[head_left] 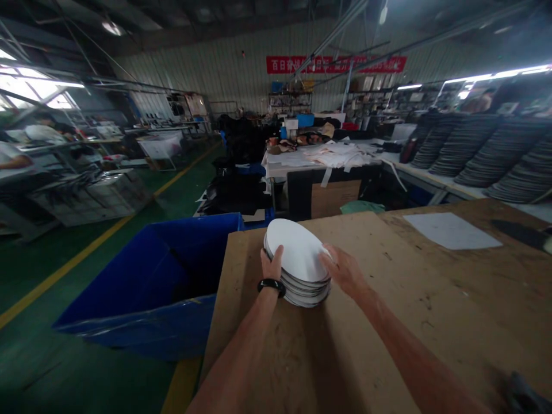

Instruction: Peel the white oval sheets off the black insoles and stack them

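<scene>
A stack of white discs (298, 261) sits on the wooden table (388, 322), near its far left corner. The left hand (271, 265) grips the stack's left edge, thumb up on the top disc and fingers wrapped round the side. The right hand (342, 269) clasps the right edge the same way, fingers curled against the discs. A black band (271, 286) circles the left wrist. Just left of the table stands an open blue bin (146, 287). A white sheet (451, 230) lies farther right on the table. Leaning rows of dark discs (483, 152) fill a bench beyond.
</scene>
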`<state>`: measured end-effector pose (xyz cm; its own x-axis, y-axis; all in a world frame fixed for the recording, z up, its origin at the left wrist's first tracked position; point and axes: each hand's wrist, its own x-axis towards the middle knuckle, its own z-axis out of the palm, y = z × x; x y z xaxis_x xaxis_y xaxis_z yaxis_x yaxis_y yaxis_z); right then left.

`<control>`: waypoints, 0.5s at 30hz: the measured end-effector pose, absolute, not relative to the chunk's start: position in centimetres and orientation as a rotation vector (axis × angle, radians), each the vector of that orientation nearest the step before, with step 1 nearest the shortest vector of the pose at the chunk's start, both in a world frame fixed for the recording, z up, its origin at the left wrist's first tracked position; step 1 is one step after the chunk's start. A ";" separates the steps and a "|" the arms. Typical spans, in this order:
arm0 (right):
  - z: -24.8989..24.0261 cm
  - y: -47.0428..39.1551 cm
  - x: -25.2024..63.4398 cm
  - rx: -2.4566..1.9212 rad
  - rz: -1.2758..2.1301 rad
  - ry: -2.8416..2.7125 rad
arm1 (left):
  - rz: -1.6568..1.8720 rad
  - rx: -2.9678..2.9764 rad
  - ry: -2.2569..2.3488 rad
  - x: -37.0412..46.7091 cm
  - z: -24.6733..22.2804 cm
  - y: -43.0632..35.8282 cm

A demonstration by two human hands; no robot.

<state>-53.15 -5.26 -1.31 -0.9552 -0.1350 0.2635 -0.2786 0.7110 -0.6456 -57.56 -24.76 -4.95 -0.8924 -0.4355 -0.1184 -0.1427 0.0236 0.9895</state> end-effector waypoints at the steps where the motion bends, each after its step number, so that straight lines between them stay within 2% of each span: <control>1: -2.1 -5.0 -53.8 0.251 1.118 -2.690 | -1.952 0.624 -2.081 -57.6 -5.0 -24.7; 9: -7.5 -6.9 -55.5 0.079 1.431 -2.511 | -1.807 0.762 -2.133 -58.0 -4.8 -24.4; 15: -4.2 -6.7 -54.2 0.091 1.430 -2.527 | -1.634 0.792 -2.149 -56.2 -1.4 -21.8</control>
<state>-54.24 -6.67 -4.20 -0.9702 0.0621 0.2344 -0.1690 0.5201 -0.8372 -56.24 -21.75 -1.39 -0.7925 -0.6056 -0.0721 -0.2314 0.1891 0.9543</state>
